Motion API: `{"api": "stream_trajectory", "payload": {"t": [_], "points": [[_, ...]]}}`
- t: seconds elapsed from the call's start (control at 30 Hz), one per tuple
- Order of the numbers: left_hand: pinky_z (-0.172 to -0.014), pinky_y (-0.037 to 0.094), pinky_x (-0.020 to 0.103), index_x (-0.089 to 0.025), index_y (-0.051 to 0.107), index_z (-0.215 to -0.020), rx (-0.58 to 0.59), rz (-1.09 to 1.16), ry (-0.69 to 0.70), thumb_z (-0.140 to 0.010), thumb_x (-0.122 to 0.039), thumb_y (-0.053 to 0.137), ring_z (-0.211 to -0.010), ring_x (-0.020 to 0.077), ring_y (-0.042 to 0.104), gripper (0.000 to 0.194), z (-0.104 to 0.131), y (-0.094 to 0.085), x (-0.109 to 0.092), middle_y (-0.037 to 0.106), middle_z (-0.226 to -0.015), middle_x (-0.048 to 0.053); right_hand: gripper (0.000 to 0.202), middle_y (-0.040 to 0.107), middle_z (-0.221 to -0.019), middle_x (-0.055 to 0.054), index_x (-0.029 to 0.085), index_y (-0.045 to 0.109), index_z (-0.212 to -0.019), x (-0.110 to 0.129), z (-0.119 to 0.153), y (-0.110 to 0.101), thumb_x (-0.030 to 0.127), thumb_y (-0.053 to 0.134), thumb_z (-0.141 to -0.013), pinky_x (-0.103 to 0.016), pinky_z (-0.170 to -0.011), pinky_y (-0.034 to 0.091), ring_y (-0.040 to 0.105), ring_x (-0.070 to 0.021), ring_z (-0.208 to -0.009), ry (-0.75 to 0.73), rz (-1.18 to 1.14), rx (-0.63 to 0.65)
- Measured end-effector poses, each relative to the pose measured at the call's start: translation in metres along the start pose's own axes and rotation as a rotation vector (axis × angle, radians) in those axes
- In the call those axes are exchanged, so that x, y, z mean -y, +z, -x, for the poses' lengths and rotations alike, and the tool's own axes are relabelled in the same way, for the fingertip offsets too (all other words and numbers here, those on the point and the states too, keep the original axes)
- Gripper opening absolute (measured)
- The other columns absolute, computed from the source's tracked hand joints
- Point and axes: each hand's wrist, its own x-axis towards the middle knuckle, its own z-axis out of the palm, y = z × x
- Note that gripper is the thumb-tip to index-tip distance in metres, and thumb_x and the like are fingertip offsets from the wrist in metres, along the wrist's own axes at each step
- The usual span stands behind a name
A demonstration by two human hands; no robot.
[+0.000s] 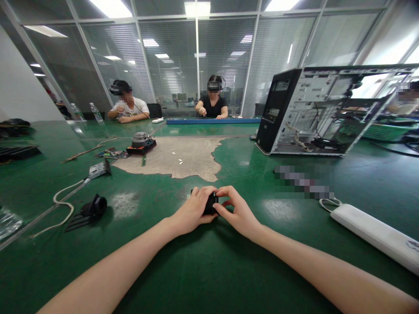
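A small black boxy part [210, 206] sits just above or on the green table in front of me; its exact kind is hidden by my fingers. My left hand [191, 210] is wrapped over its top and left side, thumb below. From the right, my right hand [238, 210] grips the part's edge between thumb and bent fingers. The two hands almost meet around it. To the left lies a black plastic piece with a round opening and long prongs [94, 206], apart from both hands.
An opened computer case [278, 113] stands at the right behind a white power strip [373, 233]. Further back left are a heatsink fan [141, 141], a circuit board [113, 153], a metal bracket [100, 168] and a loose cable [62, 203]. Two people sit across the table, another far right.
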Motion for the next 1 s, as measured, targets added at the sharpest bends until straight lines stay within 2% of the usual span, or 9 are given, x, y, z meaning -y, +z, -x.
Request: {"api": "stream_trajectory", "payload": {"t": [0.1,0.2,0.27,0.43,0.63,0.77,1.0], "points": [[-0.087,0.035,0.038,-0.019,0.027,-0.122,0.005,-0.009,-0.012,-0.074,-0.020,0.058,-0.098,0.0229,0.039,0.057,0.0008,0.0012,0.0014,0.042,-0.120,0.008,0.024,0.051,-0.094,-0.005,0.019,0.042,-0.095,-0.0023,-0.0018,0.0020,0.019,0.054,-0.074,-0.028,-0.067,0.050,0.054,-0.0166,-0.090,0.102,-0.053,0.021],[-0.087,0.035,0.038,-0.019,0.027,-0.121,0.005,-0.010,-0.009,-0.073,-0.020,0.058,-0.098,0.0228,0.039,0.057,0.0013,0.0015,0.0026,0.041,-0.121,0.009,0.020,0.053,-0.089,-0.004,0.019,0.042,-0.094,-0.0034,-0.0019,0.0021,0.020,0.051,-0.076,-0.029,-0.064,0.050,0.056,-0.0145,-0.080,0.180,-0.092,0.095],[-0.088,0.035,0.038,-0.018,0.027,-0.122,0.006,-0.006,-0.007,-0.072,-0.018,0.059,-0.099,0.0229,0.039,0.059,0.0012,0.0013,0.0029,0.042,-0.120,0.009,0.020,0.053,-0.088,-0.003,0.019,0.043,-0.094,-0.0031,-0.0009,0.0013,0.020,0.051,-0.076,-0.028,-0.064,0.050,0.056,-0.0139,-0.078,0.152,-0.079,0.105],[-0.087,0.035,0.039,-0.020,0.026,-0.121,0.005,0.004,0.000,-0.074,-0.019,0.057,-0.100,0.0235,0.040,0.057,0.0004,-0.0001,0.0016,0.042,-0.119,0.009,0.017,0.050,-0.094,-0.004,0.021,0.048,-0.089,-0.0005,0.0011,-0.0008,0.017,0.054,-0.073,-0.027,-0.067,0.049,0.051,-0.0158,-0.090,-0.012,0.004,0.030],[-0.087,0.035,0.039,-0.019,0.027,-0.121,0.007,-0.001,-0.013,-0.073,-0.020,0.058,-0.098,0.0231,0.039,0.057,0.0002,-0.0001,0.0012,0.042,-0.119,0.009,0.021,0.051,-0.093,-0.004,0.020,0.044,-0.092,-0.0034,-0.0014,0.0012,0.018,0.054,-0.074,-0.029,-0.070,0.049,0.053,-0.0156,-0.089,0.071,-0.045,0.031],[-0.088,0.035,0.039,-0.018,0.027,-0.121,0.005,-0.013,-0.007,-0.073,-0.020,0.058,-0.098,0.0232,0.039,0.057,0.0010,0.0012,0.0027,0.042,-0.120,0.009,0.022,0.054,-0.090,-0.004,0.019,0.043,-0.095,-0.0038,-0.0019,0.0016,0.019,0.053,-0.075,-0.032,-0.071,0.050,0.056,-0.0146,-0.082,0.159,-0.078,0.099],[-0.088,0.035,0.039,-0.019,0.025,-0.121,0.017,-0.002,0.014,-0.072,-0.016,0.057,-0.102,0.0235,0.039,0.059,-0.0001,-0.0012,0.0003,0.042,-0.119,0.009,0.019,0.048,-0.097,-0.004,0.021,0.048,-0.090,0.0001,0.0013,-0.0004,0.019,0.055,-0.073,-0.027,-0.068,0.050,0.050,-0.0164,-0.092,-0.028,-0.009,0.041]]}}
